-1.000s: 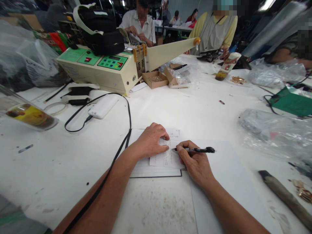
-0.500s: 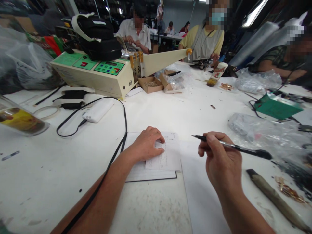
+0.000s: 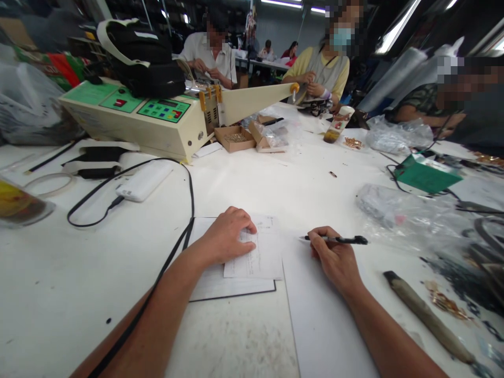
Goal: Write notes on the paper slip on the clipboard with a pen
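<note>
My left hand (image 3: 232, 236) lies on a small sheet of handwritten paper (image 3: 263, 257), thumb and fingers apart, with nothing held. Beneath that sheet is a larger page with a dark edge (image 3: 236, 294). My right hand (image 3: 336, 260) is closed round a black pen (image 3: 346, 240). The pen lies nearly level, its tip pointing left, over the top part of a blank white sheet (image 3: 315, 315). Whether the tip touches the paper, I cannot tell. A black cable (image 3: 173, 252) runs across my left forearm.
A white power bank (image 3: 144, 181) and a cream machine (image 3: 157, 131) stand left. Small-parts boxes (image 3: 235, 138) sit beyond. On the right are plastic bags (image 3: 401, 212), a green box (image 3: 427, 173) and a taped rod-like tool (image 3: 429, 317). Other people work across the table.
My right hand has lowered the pen from above the table to the blank sheet and turned it more level. My left hand stays on the small paper. The view has shifted slightly.
</note>
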`<state>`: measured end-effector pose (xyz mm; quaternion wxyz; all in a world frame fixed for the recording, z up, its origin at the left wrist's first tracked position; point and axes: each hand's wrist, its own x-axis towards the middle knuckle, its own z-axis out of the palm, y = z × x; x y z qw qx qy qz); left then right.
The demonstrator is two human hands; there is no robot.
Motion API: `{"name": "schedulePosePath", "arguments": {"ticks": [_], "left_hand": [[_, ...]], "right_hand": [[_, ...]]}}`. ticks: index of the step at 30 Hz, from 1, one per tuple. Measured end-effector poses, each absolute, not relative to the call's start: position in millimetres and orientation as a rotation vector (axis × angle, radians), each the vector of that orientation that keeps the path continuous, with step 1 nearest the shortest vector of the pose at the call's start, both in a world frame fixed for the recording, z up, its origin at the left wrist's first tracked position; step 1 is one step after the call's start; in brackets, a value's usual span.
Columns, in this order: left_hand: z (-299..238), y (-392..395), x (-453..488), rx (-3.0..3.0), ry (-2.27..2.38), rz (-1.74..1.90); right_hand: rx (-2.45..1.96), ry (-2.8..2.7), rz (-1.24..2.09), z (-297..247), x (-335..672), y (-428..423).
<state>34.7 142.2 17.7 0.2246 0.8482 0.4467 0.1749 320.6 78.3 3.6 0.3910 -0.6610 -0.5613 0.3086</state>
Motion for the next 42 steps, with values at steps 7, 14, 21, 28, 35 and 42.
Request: {"name": "schedulePosePath", "arguments": {"ticks": [7, 14, 21, 28, 35, 42], "left_hand": [[16.5, 143.7, 34.3, 2.335, 1.225, 0.484], [16.5, 143.6, 35.0, 2.329, 1.228, 0.481], [17.9, 143.4, 35.8, 2.326, 1.230, 0.477], [17.3, 143.6, 34.9, 2.333, 1.214, 0.484], [17.5, 143.5, 35.2, 2.334, 1.222, 0.480], [18.0, 143.5, 35.2, 2.334, 1.224, 0.474]], "right_hand": [[-1.694, -1.441, 0.732, -4.0, 319.8, 78.7], [-1.664, -1.514, 0.798, -3.8, 319.6, 75.6], [-1.667, -1.550, 0.771, -5.5, 319.2, 76.3], [-1.658, -1.581, 0.779, -8.0, 321.1, 78.3], [-1.686, -1.509, 0.781, -8.9, 321.3, 77.3], [-1.672, -1.541, 0.796, -6.0, 319.4, 79.0]]}}
